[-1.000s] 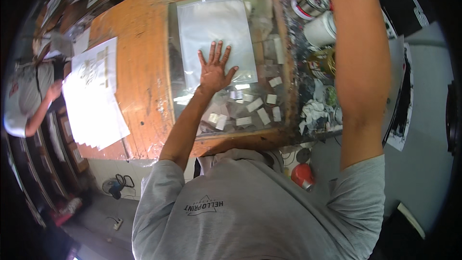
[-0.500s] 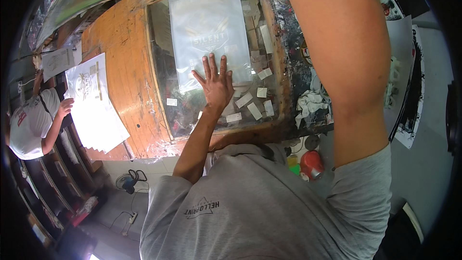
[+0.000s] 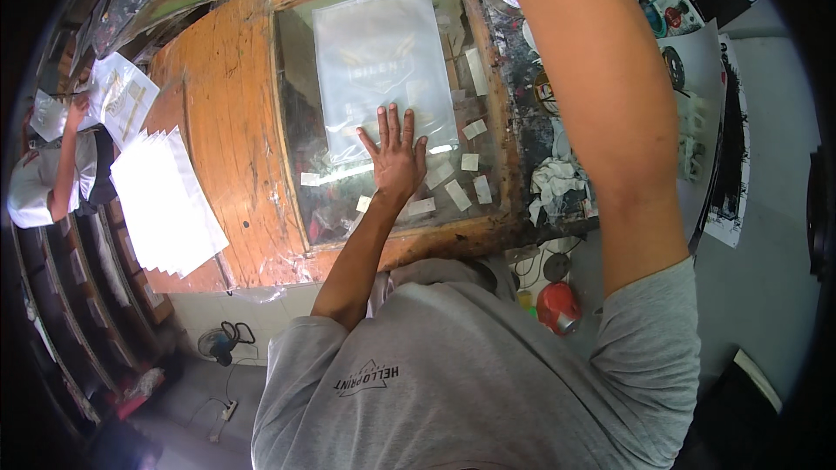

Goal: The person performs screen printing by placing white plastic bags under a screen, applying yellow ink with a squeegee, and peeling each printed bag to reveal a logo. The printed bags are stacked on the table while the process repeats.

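Plastic bag (image 3: 383, 65) — under left grip (image 3: 397, 165)

Light is strong on my left, where the papers (image 3: 165, 200) shine almost pure white. A bright streak of glare lies on the glass (image 3: 301, 113) by my left hand (image 3: 398, 165). The floor (image 3: 178, 396) at the lower left is dim. Round black edges close everything in, and the shelves (image 3: 91, 274) there bend and look fuzzy.
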